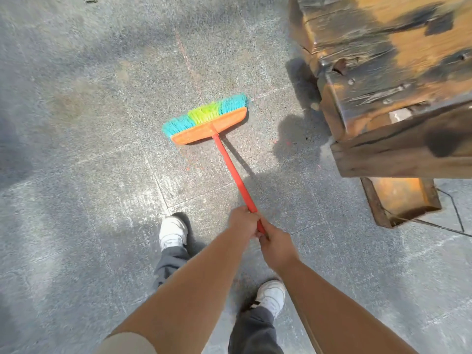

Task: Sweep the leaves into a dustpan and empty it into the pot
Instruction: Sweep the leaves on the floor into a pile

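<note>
The weathered wooden structure [388,80] fills the far right, so the sweeping judged under way stays on open paving [76,149] to its left; the broom [208,123], orange head with blue and green bristles, rests far of centre; left hand [242,222] and right hand [277,245], adjacent, both wrap its red handle for leverage; no leaves, dustpan or pot show.

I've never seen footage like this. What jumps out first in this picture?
The bright broom catches the eye first: an orange head with blue and green bristles, resting on the grey paved floor in the middle. Its red handle runs back to the left hand and right hand, both gripping it, left ahead of right. At upper right looms a weathered wooden structure.
</note>
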A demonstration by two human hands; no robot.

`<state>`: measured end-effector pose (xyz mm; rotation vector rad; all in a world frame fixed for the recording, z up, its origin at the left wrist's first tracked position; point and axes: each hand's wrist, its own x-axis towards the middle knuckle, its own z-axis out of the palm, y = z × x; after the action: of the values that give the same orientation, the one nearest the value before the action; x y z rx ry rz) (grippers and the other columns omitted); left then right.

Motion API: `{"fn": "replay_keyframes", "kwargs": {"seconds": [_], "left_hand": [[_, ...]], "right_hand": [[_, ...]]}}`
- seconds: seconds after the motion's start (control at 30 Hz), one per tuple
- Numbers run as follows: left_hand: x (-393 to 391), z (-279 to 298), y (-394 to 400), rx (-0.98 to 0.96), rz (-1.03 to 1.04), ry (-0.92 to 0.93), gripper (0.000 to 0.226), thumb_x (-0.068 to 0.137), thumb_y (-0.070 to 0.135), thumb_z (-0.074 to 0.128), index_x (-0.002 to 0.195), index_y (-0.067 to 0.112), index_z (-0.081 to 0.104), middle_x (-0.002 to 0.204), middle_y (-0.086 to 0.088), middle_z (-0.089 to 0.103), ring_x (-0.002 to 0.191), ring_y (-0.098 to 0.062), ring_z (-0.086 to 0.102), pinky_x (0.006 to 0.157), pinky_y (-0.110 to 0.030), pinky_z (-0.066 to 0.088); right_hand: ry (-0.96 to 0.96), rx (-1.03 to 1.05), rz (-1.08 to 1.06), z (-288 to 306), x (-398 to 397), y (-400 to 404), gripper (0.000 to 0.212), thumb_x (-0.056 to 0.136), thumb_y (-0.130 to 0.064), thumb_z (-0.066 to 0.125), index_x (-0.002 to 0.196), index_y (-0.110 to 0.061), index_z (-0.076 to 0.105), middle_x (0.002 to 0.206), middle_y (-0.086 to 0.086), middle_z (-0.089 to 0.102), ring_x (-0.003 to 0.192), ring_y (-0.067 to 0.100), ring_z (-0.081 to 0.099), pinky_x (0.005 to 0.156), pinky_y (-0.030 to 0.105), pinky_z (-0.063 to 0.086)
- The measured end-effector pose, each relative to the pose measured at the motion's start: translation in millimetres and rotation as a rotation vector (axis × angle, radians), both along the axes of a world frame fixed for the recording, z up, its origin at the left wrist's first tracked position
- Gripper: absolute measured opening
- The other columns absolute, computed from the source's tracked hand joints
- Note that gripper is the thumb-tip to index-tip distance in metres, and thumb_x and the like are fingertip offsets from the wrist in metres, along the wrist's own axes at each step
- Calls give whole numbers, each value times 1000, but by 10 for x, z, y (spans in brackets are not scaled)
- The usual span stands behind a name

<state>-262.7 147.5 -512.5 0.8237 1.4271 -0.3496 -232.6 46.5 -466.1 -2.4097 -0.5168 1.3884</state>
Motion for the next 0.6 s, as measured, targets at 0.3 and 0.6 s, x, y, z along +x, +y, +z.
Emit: {"fn": "replay_keyframes", "kwargs": {"seconds": [0.3,0.6], "left_hand": [[442,-50,2155,85,39,-57,19,83,1,62,67,12,60,60,-11,59,55,-28,61,69,-47,58],[994,-10,4017,115,43,-101,18,88,-5,50,72,0,58,60,-15,52,32,-17,47,36,-23,42]], "right_hand": [[-76,35,61,-225,493,2118,47,97,-23,40,141,-39,41,100,8,69,90,29,64,75,33,51],[-25,34,17,-113,1118,4071,26,94,-24,44,115,-23,59,90,4,65,87,28,65,65,26,39]]}}
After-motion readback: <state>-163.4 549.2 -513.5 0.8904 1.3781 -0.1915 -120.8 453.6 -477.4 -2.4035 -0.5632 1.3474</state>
